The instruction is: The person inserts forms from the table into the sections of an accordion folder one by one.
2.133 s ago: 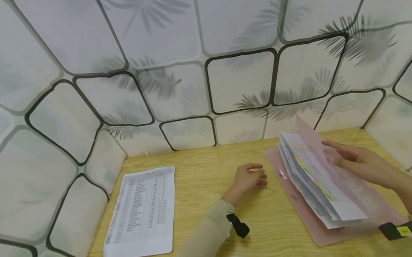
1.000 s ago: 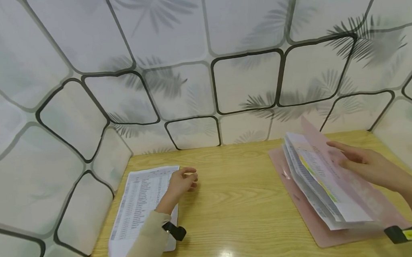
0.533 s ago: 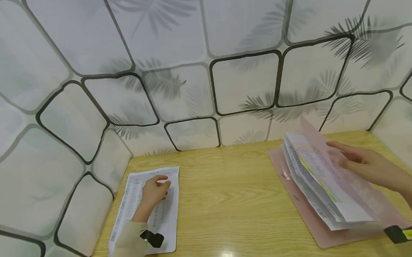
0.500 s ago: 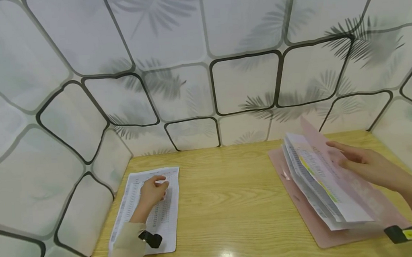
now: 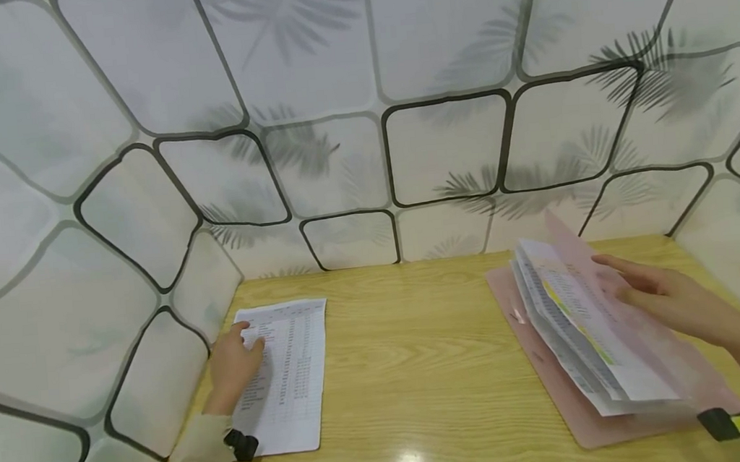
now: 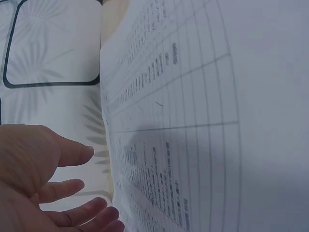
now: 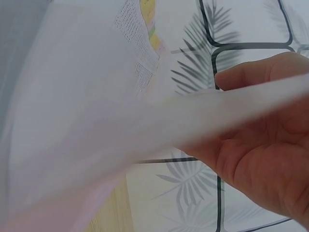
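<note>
A printed table sheet [image 5: 293,382] lies at the left of the table, perhaps with more sheets under it. My left hand [image 5: 232,361] is over its left part, fingers loosely bent and holding nothing. Seen from the left wrist, that hand [image 6: 63,183] has its fingertips close to the sheet's edge; whether they touch it I cannot tell. On the right, a translucent pink folder [image 5: 552,383] stands partly open. My right hand [image 5: 672,301] holds its raised cover, part of the grip being hidden by the cover. Inside are several papers [image 5: 579,316], the front one marked with yellow.
Wood-grain table [image 5: 406,359] runs between the sheet and the folder. A pale patterned wall covering [image 5: 449,152] rises along the back and both sides, close to the sheet on the left.
My left hand has moved left, from beside the folder across the table to the sheet's left side. The right hand and the folder have stayed nearly still.
</note>
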`<state>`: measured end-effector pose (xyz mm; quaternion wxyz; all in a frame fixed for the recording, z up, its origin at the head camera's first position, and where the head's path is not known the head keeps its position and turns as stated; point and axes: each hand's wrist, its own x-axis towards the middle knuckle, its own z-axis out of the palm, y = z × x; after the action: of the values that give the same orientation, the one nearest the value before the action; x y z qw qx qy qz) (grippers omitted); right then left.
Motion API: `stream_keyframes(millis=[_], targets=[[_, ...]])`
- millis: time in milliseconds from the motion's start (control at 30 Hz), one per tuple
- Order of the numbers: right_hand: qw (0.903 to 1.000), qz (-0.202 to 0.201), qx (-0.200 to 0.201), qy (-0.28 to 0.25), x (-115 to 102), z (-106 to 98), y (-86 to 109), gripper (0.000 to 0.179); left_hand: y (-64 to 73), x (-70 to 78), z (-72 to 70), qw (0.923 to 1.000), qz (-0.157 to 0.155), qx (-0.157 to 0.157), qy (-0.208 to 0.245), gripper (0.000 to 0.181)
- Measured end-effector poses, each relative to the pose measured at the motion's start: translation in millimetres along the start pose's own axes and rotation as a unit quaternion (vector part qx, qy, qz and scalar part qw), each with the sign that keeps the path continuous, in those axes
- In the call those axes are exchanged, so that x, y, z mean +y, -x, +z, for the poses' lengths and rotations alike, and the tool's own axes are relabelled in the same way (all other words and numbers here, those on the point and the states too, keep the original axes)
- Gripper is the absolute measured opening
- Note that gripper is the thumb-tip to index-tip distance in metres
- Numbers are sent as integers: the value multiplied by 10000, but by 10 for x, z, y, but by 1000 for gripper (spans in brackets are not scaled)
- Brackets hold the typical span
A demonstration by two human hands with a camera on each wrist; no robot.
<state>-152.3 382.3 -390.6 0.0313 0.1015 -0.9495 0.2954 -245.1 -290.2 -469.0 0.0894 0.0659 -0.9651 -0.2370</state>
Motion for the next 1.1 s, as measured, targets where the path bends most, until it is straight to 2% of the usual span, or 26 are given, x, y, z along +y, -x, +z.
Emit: stream_keyframes(millis=[233, 533, 867, 1000, 1100], targets=[[10000, 24, -32, 76, -28, 13, -25, 61, 99, -113, -80, 9980, -546, -81, -306, 64], [10000, -3, -71, 36, -34, 11, -22, 61, 134, -183, -110, 9899, -1116, -492, -719, 70], [9999, -44, -56, -84, -17, 22, -18, 61, 82, -245, -101, 9899, -1135, -629, -579, 75], [9999, -21, -80, -132, -11, 25, -16, 61, 45, -301, -130, 9909, -1046, -781, -316, 74], [9998, -16, -83, -173, -9, 25, -18, 61, 24, -331, -160, 9911, -1013, -864, 61, 63]])
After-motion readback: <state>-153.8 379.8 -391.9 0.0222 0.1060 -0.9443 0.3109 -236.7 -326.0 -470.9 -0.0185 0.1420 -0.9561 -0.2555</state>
